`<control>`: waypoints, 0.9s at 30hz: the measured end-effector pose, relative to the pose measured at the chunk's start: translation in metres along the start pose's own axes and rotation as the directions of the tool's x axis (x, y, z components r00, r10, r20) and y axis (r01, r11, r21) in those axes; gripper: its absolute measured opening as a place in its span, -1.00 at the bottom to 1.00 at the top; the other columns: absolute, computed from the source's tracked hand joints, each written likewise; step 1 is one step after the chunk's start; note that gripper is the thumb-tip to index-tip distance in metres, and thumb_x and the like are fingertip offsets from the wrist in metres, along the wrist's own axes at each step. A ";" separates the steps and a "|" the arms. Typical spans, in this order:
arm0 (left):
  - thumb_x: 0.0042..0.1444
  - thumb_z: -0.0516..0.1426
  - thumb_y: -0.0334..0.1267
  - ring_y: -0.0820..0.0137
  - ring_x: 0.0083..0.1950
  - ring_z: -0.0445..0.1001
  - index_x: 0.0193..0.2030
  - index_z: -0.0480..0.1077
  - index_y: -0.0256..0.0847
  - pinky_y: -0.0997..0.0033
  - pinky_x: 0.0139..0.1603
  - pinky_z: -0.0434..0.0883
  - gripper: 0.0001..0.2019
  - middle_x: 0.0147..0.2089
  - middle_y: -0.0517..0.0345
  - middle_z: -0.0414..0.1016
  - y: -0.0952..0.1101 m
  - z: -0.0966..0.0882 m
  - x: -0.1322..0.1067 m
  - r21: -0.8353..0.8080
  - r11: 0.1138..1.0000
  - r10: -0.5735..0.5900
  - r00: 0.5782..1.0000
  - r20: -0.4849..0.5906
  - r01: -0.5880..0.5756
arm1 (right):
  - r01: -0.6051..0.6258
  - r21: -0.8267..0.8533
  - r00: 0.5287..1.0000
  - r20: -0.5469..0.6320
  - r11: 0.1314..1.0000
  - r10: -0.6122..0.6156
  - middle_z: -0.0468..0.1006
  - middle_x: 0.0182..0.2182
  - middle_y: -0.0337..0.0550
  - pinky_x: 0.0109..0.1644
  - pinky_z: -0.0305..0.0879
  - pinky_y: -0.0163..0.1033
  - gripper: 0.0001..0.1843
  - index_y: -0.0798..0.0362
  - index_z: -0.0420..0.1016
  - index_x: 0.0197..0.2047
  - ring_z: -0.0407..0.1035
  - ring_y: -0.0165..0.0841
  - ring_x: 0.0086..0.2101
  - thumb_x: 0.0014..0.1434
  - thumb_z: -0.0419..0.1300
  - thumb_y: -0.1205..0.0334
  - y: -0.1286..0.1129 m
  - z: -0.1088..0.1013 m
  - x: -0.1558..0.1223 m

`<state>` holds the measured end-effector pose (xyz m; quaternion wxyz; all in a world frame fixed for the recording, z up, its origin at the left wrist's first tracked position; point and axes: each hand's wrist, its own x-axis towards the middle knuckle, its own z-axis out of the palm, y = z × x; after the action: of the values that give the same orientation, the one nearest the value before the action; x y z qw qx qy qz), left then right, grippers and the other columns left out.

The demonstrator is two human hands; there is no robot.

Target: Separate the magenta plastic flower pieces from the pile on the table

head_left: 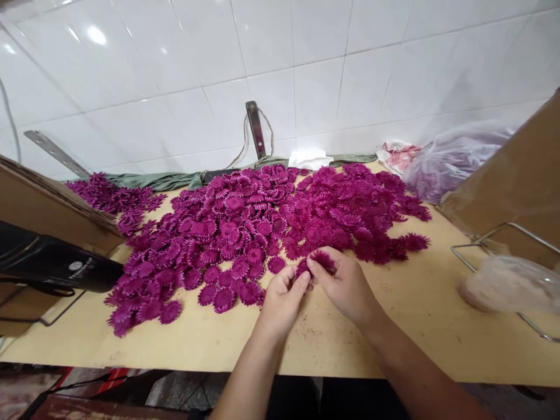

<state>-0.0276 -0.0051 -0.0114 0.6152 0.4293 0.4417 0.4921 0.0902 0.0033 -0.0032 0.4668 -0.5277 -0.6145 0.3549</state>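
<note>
Head view: hands [282, 298] partly hide a purple flower [322, 258], possibly two.

The flowers [235, 202] look matt, the wall tiles [271, 41] smoothly glossy.

Bare table [175, 344] at front left can be crossed easily, but the middle's totally clogged by heaped purple flowers [234, 227].

Left hand [282, 297] close beside right hand [345, 286]
</note>
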 end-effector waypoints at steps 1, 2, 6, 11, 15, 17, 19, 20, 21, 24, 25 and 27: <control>-0.18 0.27 -0.02 0.54 -0.51 0.24 -0.51 0.40 -0.28 0.54 -0.46 0.20 -0.67 -0.57 0.25 0.34 -0.001 0.000 0.000 -0.004 1.000 0.003 1.000 -0.012 -0.003 | 0.019 -0.069 1.000 -0.021 0.997 -0.021 0.48 -0.54 -0.19 -0.42 0.26 -0.30 -0.85 0.05 0.34 -0.44 0.37 -0.37 -0.50 0.11 0.03 0.22 -0.001 0.000 0.000; -0.17 0.27 -0.04 0.55 -0.52 0.22 -0.52 0.39 -0.28 0.54 -0.47 0.19 -0.69 -0.58 0.26 0.34 -0.002 0.000 0.000 -0.009 1.000 0.006 1.000 -0.028 -0.006 | 0.040 -0.144 0.998 -0.042 0.989 -0.046 0.46 -0.57 -0.21 -0.45 0.22 -0.31 -0.84 0.04 0.31 -0.47 0.34 -0.38 -0.53 0.12 0.02 0.23 -0.001 0.001 -0.001; -0.16 0.26 -0.09 0.56 -0.55 0.17 -0.62 0.34 -0.26 0.54 -0.47 0.18 -0.71 -0.63 0.30 0.27 -0.002 0.003 0.004 0.031 0.999 0.042 0.997 -0.067 -0.040 | 0.086 -0.352 0.986 -0.102 0.932 -0.129 0.37 -0.66 -0.24 -0.55 0.06 -0.32 -0.80 0.02 0.20 -0.54 0.21 -0.42 -0.63 0.11 -0.01 0.26 -0.008 0.005 -0.001; -0.17 0.25 -0.08 0.54 -0.55 0.18 -0.63 0.35 -0.25 0.53 -0.46 0.18 -0.72 -0.63 0.29 0.28 0.002 0.005 0.003 0.056 0.997 0.067 0.993 -0.096 -0.062 | 0.070 -0.420 0.978 -0.149 0.905 -0.145 0.36 -0.67 -0.23 -0.54 0.06 -0.30 -0.79 0.00 0.16 -0.56 0.23 -0.39 -0.63 0.10 -0.01 0.26 -0.007 0.003 0.009; -0.14 0.23 -0.08 0.52 -0.52 0.23 -0.59 0.38 -0.25 0.52 -0.45 0.20 -0.74 -0.59 0.25 0.35 0.000 -0.004 -0.006 0.047 0.999 0.015 0.984 -0.178 -0.007 | -0.140 -0.237 0.932 -0.360 0.961 0.047 0.44 -0.59 -0.16 -0.48 0.22 -0.25 -0.84 0.02 0.23 -0.46 0.35 -0.33 -0.56 0.15 -0.04 0.26 0.002 -0.025 0.025; -0.15 0.24 -0.11 0.51 -0.50 0.27 -0.55 0.40 -0.24 0.53 -0.45 0.22 -0.77 -0.56 0.25 0.37 -0.001 -0.008 -0.008 0.043 0.999 0.003 0.974 -0.226 0.007 | -0.161 -0.199 0.917 -0.392 0.967 0.072 0.42 -0.59 -0.19 -0.46 0.24 -0.24 -0.85 0.02 0.24 -0.44 0.35 -0.34 -0.56 0.15 -0.01 0.22 0.000 -0.036 0.027; -0.19 0.27 -0.15 0.51 -0.48 0.29 -0.51 0.42 -0.24 0.54 -0.44 0.23 -0.80 -0.54 0.25 0.39 0.000 -0.010 -0.008 0.037 0.999 0.016 0.969 -0.248 -0.007 | -0.078 -0.160 0.972 -0.234 0.984 0.039 0.40 -0.58 -0.22 -0.47 0.23 -0.26 -0.86 0.03 0.27 -0.41 0.32 -0.37 -0.56 0.15 0.02 0.18 -0.010 -0.036 0.021; -0.22 0.28 -0.18 0.51 -0.47 0.30 -0.51 0.43 -0.25 0.54 -0.44 0.23 -0.80 -0.54 0.25 0.40 0.001 -0.010 -0.007 0.032 0.999 0.028 0.970 -0.243 -0.021 | -0.029 -0.138 0.992 -0.124 0.990 0.012 0.39 -0.57 -0.23 -0.48 0.21 -0.27 -0.86 0.03 0.28 -0.40 0.30 -0.38 -0.56 0.14 0.04 0.17 -0.016 -0.032 0.016; -0.25 0.30 -0.20 0.51 -0.47 0.30 -0.52 0.43 -0.25 0.54 -0.43 0.24 -0.80 -0.54 0.25 0.40 0.003 -0.010 -0.006 0.024 0.999 0.043 0.972 -0.232 -0.039 | 0.017 -0.130 0.999 -0.042 0.991 -0.022 0.38 -0.56 -0.24 -0.48 0.20 -0.29 -0.86 0.04 0.28 -0.40 0.28 -0.40 -0.55 0.13 0.06 0.16 -0.022 -0.026 0.010; -0.29 0.31 -0.23 0.52 -0.50 0.29 -0.54 0.42 -0.26 0.54 -0.44 0.25 -0.80 -0.57 0.26 0.40 0.007 -0.008 -0.004 -0.022 0.998 0.051 0.975 -0.218 -0.057 | 0.080 -0.216 0.994 0.092 0.973 -0.061 0.32 -0.56 -0.27 -0.49 0.13 -0.31 -0.84 0.04 0.26 -0.43 0.22 -0.42 -0.53 0.08 0.12 0.16 -0.033 -0.008 -0.004; -0.29 0.31 -0.23 0.52 -0.51 0.29 -0.53 0.43 -0.26 0.54 -0.44 0.25 -0.80 -0.57 0.27 0.40 0.008 -0.008 -0.004 -0.033 0.998 0.037 0.975 -0.221 -0.045 | 0.073 -0.252 0.993 0.112 0.965 -0.046 0.31 -0.56 -0.28 -0.49 0.11 -0.31 -0.84 0.04 0.25 -0.45 0.21 -0.42 -0.53 0.07 0.13 0.16 -0.033 -0.004 -0.007; -0.29 0.32 -0.24 0.53 -0.51 0.30 -0.50 0.45 -0.26 0.54 -0.44 0.26 -0.80 -0.56 0.26 0.42 0.008 -0.009 -0.006 -0.032 0.999 0.009 0.976 -0.217 -0.017 | 0.041 -0.287 0.991 0.136 0.957 -0.002 0.31 -0.55 -0.27 -0.49 0.09 -0.31 -0.83 0.04 0.24 -0.46 0.21 -0.41 -0.53 0.07 0.13 0.17 -0.029 0.001 -0.008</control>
<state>-0.0385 -0.0093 -0.0052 0.5674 0.3655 0.4949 0.5473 0.0803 -0.0100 0.0219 0.3461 -0.5586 -0.6955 0.2908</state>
